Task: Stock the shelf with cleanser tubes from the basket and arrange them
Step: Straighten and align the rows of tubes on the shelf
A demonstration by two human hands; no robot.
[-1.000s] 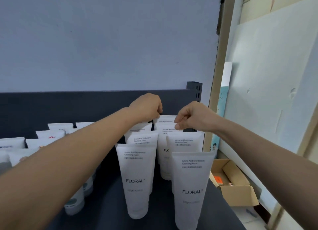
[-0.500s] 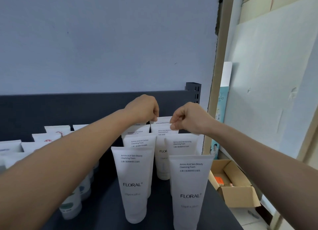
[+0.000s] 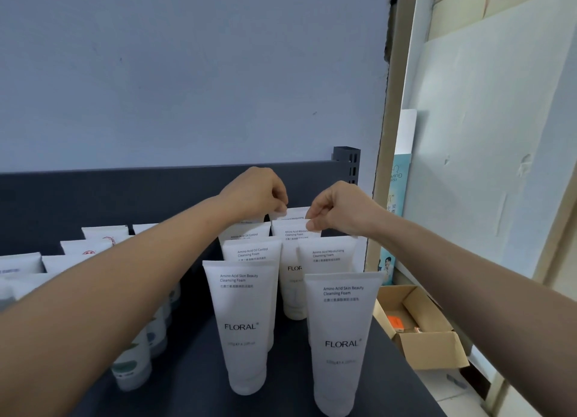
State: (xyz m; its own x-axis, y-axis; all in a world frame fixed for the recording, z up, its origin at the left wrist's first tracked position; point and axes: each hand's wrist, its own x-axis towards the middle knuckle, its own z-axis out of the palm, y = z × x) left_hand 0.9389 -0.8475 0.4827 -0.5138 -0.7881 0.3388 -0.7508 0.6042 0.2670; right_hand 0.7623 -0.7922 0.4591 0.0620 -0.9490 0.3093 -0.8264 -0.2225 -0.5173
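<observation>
At the back of the dark shelf, the rearmost tube of the right-hand row stands upright between both hands. The left hand, fingers curled, pinches its upper left corner. The right hand pinches a top edge on its right, seemingly the same tube's, though overlapping tubes blur this.

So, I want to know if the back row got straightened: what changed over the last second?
Nothing clearly moved. The left hand and right hand still pinch the top edges of the rear cleanser tubes, with no new hold or release. The front cleanser tubes stand unmoved on the shelf. Only the view drifted slightly.
</observation>
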